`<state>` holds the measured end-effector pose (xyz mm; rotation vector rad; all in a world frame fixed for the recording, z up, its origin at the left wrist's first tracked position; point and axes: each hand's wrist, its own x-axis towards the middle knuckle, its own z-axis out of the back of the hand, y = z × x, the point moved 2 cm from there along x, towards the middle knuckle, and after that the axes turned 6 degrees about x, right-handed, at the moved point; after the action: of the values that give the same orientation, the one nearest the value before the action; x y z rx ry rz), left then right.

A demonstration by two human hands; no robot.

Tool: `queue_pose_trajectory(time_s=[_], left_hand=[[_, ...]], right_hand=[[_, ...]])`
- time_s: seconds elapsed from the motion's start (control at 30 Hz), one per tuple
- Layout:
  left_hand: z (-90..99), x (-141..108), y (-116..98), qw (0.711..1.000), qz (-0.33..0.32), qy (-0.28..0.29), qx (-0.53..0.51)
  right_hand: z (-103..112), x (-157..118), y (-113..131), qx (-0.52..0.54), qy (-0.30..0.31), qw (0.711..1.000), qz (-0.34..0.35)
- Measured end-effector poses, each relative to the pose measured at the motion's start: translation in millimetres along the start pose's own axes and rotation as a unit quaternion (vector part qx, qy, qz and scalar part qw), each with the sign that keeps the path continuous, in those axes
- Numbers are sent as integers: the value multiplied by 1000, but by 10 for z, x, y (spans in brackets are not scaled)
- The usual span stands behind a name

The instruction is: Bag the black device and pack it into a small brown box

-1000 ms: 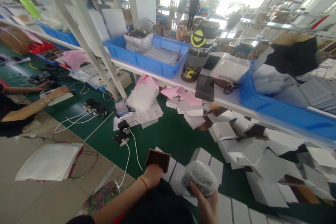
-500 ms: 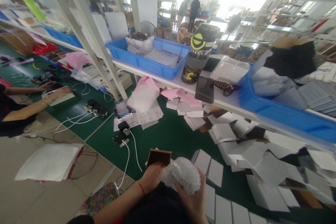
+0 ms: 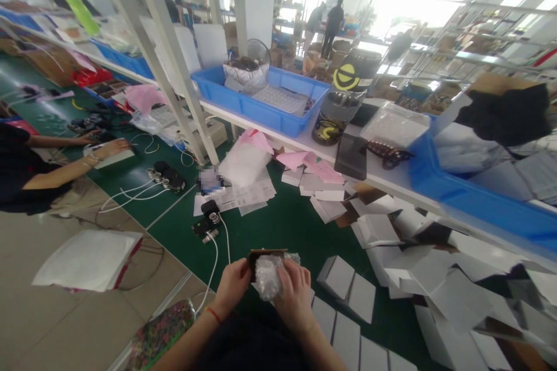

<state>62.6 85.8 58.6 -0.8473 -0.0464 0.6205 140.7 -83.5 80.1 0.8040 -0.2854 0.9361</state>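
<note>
A bundle of bubble wrap [image 3: 267,277] sits at the mouth of a small open cardboard box [image 3: 256,254], brown inside, at the bench's near edge. My right hand [image 3: 296,290] is closed over the bundle from the right, pressed against it at the opening. What the wrap contains cannot be made out. My left hand [image 3: 235,281] grips the left side of the box, with its fingers curled at the edge. To the right of my hands lie closed white boxes [image 3: 346,278] in rows. Two black devices with white cables [image 3: 206,223] rest on the green bench to the left.
Many open white boxes [image 3: 444,278] pile up on the right. A shelf above carries blue bins [image 3: 261,101], a dark jar [image 3: 339,104] and a phone [image 3: 350,156]. Printed sheets [image 3: 243,198] lie behind the devices. At far left, a co-worker's hands [image 3: 108,151] hold a white box.
The bubble-wrapped bundle has moved left from beside the box into its opening. My right hand now covers it from above, and my left hand has shifted to the box's left side.
</note>
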Motion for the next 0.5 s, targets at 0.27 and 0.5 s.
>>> queue_pose_trajectory(time_s=[0.27, 0.5], left_hand=[[77, -16, -4, 999, 1, -45, 15], [260, -249, -293, 935, -312, -124, 119]], right_hand=[[-41, 424, 111, -68, 278, 952, -107], [-200, 663, 124, -61, 379, 915, -122]])
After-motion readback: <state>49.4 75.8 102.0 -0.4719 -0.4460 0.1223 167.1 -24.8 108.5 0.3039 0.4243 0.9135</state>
